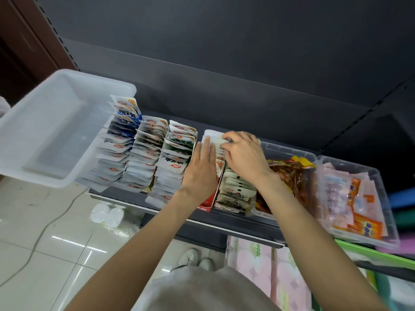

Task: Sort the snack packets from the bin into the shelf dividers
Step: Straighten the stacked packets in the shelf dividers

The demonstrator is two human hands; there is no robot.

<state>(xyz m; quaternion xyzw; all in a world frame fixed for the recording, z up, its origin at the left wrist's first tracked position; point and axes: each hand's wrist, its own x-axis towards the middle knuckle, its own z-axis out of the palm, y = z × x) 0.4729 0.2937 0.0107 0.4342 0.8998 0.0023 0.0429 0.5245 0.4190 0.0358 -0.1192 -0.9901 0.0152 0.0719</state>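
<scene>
Several rows of small white snack packets stand in dividers on the dark shelf (235, 218): a blue-marked row (119, 140), a brown-marked row (146, 153), a green-marked row (175, 162) and a row in a red-sided divider (219, 161). My left hand (202, 167) lies flat with straight fingers against the left of that red-sided row. My right hand (243, 153) curls its fingers over the packets at the row's far end. The translucent white bin (45, 131) sits tilted at the shelf's left end, with no packets visible inside.
A clear tray (292, 153) of brown and yellow snack bags sits right of my hands. Another clear tray (368, 176) of pink and orange packets lies further right. Pink tissue packs (253, 254) stand below the shelf. Tiled floor with a cable lies at the left.
</scene>
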